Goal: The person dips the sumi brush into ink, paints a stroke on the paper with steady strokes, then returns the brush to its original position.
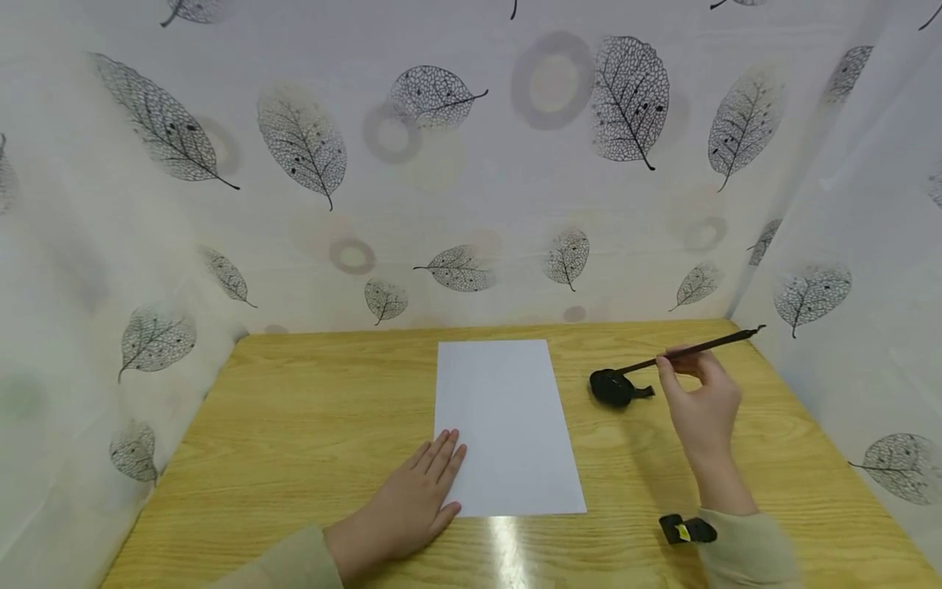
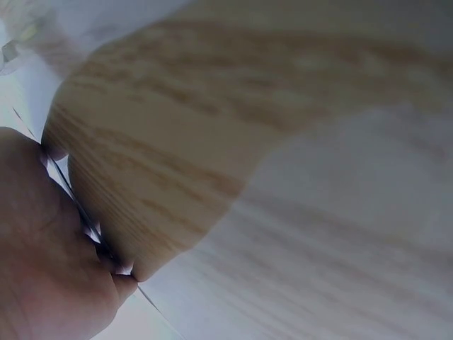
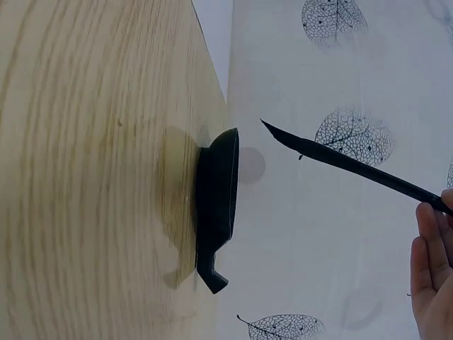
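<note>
Head view: left hand [image 1: 412,503] lies flat, fingers straight, on the paper's [image 1: 504,425] near-left corner; right hand [image 1: 702,409] pinches the brush [image 1: 692,350] over the ink dish [image 1: 612,387] on the bench [image 1: 294,409].
Left wrist view: palm [image 2: 49,269] pressed on bench [image 2: 177,142].
Right wrist view: brush [image 3: 340,163] tip just above ink dish [image 3: 218,205], not touching.

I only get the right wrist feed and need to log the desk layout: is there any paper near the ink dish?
Observer: Yes. A blank white sheet of paper lies on the wooden table, to the left of the black ink dish.
Operator: Where is the other hand?
Observer: The left hand lies flat, fingers straight, on the sheet's lower left corner.
Operator: How is the brush held?
Observer: The right hand pinches the brush near mid-handle; its upper end points toward the right wall.
Operator: Does the tip touch the ink?
Observer: In the head view it overlaps the dish; contact is unclear.
</note>
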The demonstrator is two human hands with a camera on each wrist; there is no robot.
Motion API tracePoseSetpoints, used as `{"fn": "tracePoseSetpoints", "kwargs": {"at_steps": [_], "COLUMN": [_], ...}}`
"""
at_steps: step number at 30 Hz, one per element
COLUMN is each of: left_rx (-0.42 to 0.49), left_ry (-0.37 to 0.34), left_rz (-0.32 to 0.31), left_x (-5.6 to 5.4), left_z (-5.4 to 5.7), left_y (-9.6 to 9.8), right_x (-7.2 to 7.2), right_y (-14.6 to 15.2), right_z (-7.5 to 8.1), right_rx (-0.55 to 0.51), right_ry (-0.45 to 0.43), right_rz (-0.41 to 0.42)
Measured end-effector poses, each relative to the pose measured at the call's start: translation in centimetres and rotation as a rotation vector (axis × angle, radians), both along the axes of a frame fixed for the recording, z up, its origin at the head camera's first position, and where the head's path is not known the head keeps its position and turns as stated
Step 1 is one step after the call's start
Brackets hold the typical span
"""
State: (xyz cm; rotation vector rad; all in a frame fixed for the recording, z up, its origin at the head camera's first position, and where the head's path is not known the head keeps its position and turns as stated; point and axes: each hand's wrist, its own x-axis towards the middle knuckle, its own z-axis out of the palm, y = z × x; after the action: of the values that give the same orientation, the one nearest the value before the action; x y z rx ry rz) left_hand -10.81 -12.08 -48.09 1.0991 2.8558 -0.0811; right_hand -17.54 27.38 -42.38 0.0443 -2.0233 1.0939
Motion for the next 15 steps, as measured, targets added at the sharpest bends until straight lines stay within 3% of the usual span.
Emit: {"fn": "tracePoseSetpoints", "kwargs": {"at_steps": [15], "left_rx": [0.003], "left_ry": [-0.013], "left_rz": [-0.007], "left_x": [0.0], "left_z": [0.0], "left_y": [-0.1], "right_x": [-1.0], "right_y": [-4.3], "right_z": [0.3], "right_rx": [-0.005], "right_ry": [0.069], "right_rz": [0.127]}}
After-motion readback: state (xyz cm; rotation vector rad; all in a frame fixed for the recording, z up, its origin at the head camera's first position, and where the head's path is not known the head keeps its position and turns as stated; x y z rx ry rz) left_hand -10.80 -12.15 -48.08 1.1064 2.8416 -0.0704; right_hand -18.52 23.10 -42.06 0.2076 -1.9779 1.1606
